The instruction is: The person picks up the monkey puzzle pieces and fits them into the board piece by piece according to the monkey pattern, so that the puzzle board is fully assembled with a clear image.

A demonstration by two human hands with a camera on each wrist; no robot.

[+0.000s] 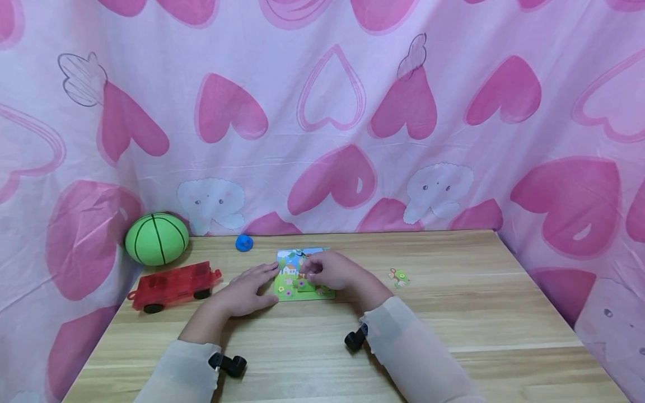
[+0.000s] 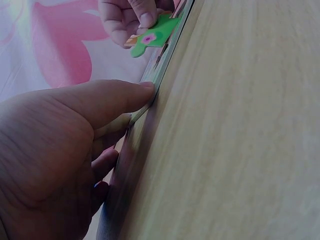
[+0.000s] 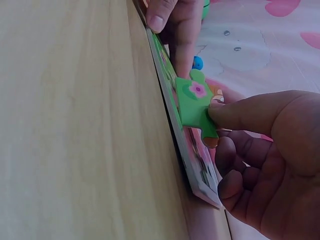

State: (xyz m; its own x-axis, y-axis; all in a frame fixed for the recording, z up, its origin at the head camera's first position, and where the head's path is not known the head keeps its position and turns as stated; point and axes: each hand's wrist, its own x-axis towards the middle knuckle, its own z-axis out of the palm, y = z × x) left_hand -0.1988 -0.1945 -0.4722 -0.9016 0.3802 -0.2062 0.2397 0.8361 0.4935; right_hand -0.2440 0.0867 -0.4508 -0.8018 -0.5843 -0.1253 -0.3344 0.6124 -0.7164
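A flat puzzle board [image 1: 288, 293] with a printed garden scene lies on the table. My right hand [image 1: 330, 270] is over its right half, and its thumb and fingers pinch a green puzzle piece [image 3: 192, 102] with a pink flower. In the right wrist view the piece stands tilted, its lower edge right at the board. My left hand [image 1: 247, 291] rests at the board's left side with fingers extended; its thumb [image 2: 142, 92] touches the board's edge in the left wrist view. Another loose puzzle piece [image 1: 400, 277] lies on the table to the right of my right hand.
A red toy car [image 1: 173, 284] stands left of my left hand, with a green ball [image 1: 157, 239] behind it. A small blue object [image 1: 244, 243] sits near the table's back edge. Behind the wooden table [image 1: 453, 336] hangs a pink heart-patterned curtain [image 1: 272, 184].
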